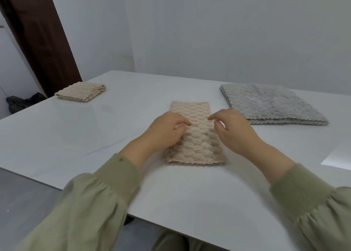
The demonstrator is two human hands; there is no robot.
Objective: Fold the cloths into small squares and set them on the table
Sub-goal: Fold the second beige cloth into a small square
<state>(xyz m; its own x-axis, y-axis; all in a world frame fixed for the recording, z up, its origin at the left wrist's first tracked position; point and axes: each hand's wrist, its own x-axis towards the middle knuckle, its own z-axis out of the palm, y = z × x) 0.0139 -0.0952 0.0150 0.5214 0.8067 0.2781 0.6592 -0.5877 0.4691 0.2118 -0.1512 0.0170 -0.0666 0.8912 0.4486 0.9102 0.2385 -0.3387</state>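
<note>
A beige textured cloth point(195, 135) lies folded into a long narrow strip in the middle of the white table point(79, 136), its short end toward me. My left hand point(167, 131) rests on the strip's left edge, thumb and forefinger pinched together on the fabric. At the right edge, my right hand point(233, 131) hovers with loosely curled fingers, the forefinger tip touching the cloth and a gap between forefinger and thumb. A second beige cloth point(80, 93), folded into a small square, sits at the far left corner of the table.
A stack of flat grey cloths point(269, 104) lies at the right back of the table. A white sheet point(340, 155) sits at the right edge. A black bag point(20, 102) is on the floor beyond the left corner, beside a dark brown door frame point(38, 34).
</note>
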